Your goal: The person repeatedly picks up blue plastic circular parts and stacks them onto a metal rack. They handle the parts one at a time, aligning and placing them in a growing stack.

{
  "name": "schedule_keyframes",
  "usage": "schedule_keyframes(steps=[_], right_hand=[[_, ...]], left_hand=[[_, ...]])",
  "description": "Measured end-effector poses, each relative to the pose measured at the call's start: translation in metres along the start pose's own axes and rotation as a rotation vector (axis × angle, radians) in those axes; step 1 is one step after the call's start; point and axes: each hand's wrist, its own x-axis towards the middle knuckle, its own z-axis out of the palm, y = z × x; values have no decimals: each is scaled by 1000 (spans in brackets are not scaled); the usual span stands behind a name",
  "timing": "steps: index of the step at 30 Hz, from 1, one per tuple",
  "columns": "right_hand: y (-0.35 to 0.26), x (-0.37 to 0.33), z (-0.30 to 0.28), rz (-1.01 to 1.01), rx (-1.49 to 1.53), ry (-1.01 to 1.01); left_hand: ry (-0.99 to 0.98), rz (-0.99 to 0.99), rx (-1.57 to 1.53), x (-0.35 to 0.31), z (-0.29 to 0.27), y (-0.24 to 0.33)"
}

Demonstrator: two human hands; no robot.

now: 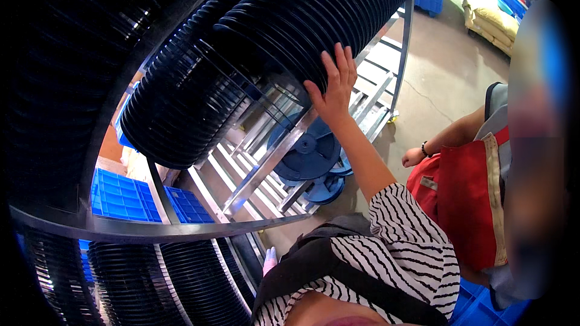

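Observation:
My right hand [336, 87] reaches up to a long row of black reels [302, 15] on a metal rack. Its fingers are stretched out and apart, lying along the rims at the row's near side, and nothing is gripped. To its left, another row of black reels [181, 102] stands edge-on. Below the hand, round blue-grey reels [307, 151] with hubs show through the rack's bars. Beside my body on the left, a small pale pink and white shape [270, 260] looks like the gloved fingertips of my left hand; the rest is hidden.
The rack's metal frame [241, 227] curves across the left, with further reels [193, 278] below it. Blue crates [124, 196] stand behind. On the right is a co-worker in a red apron [462, 199], one hand [414, 157] hanging. Pale sacks [492, 18] lie beyond.

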Motion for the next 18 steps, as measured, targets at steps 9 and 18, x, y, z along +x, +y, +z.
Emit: schedule_keyframes(steps=[9,18], right_hand=[[77,18,-10,136,35,116],[87,108,-17,-28,-316,-178]], left_hand=[[-223,-320,-326,32,-53,63],[-210,-321,-348,33,-78,73]])
